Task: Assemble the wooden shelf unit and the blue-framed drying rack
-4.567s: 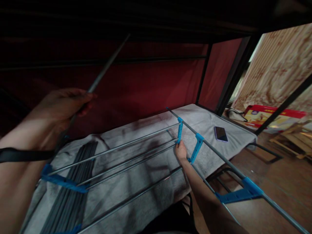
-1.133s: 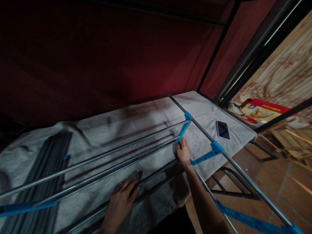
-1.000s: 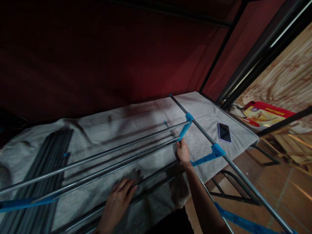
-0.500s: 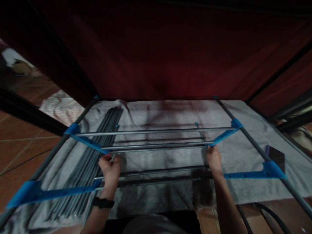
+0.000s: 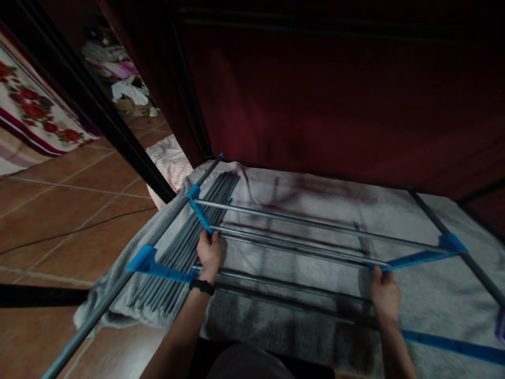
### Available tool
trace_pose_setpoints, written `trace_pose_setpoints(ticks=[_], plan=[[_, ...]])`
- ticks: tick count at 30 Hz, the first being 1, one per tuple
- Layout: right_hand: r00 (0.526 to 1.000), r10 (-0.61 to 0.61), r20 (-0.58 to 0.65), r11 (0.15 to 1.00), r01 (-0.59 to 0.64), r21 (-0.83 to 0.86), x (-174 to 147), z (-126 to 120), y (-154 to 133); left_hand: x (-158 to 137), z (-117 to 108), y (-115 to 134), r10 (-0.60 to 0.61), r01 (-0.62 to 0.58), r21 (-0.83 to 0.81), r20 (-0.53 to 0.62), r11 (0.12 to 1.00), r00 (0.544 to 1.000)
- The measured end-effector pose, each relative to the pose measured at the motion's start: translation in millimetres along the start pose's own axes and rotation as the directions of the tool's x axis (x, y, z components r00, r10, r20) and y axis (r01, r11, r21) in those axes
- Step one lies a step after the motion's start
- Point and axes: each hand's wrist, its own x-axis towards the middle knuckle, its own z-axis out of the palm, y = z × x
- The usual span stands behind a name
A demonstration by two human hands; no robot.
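A rack frame of grey metal tubes [image 5: 315, 226] and blue plastic brackets lies over a grey cloth. My left hand [image 5: 209, 253] is closed on the lower end of the left upper blue bracket [image 5: 200, 213], where cross tubes meet it. On the other side my right hand [image 5: 385, 293] closes on the inner end of the right upper blue bracket [image 5: 418, 258]. Fingertips of both hands are partly hidden under the brackets. A lower left blue bracket [image 5: 161, 269] reaches toward my left wrist, which wears a black band. Near my right forearm is another blue bracket [image 5: 453, 347].
Several loose grey tubes [image 5: 185, 247] lie side by side on the grey cloth [image 5: 276, 321] at left. A dark red panel [image 5: 315, 105] stands behind. Dark posts [image 5: 118, 142] and a thin cable [image 5: 79, 230] are over the tiled floor at left.
My view has swung to the left, so the frame and both hands appear further right. Both hands stay at the inner ends of the upper blue brackets.
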Motion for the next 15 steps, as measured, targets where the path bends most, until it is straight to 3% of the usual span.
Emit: trace_pose_setpoints(ticks=[10,15], plan=[[0.999,-0.011,-0.044,0.987,0.004,-0.163,-3,-2,-14,-1,-14,15,-0.048,0.029,0.288,0.060,0.957,0.997],[0.998,-0.034,-0.060,0.988,0.025,-0.153,-3,-1,-17,-4,-15,21,-0.076,0.047,0.364,0.065,0.930,0.995]])
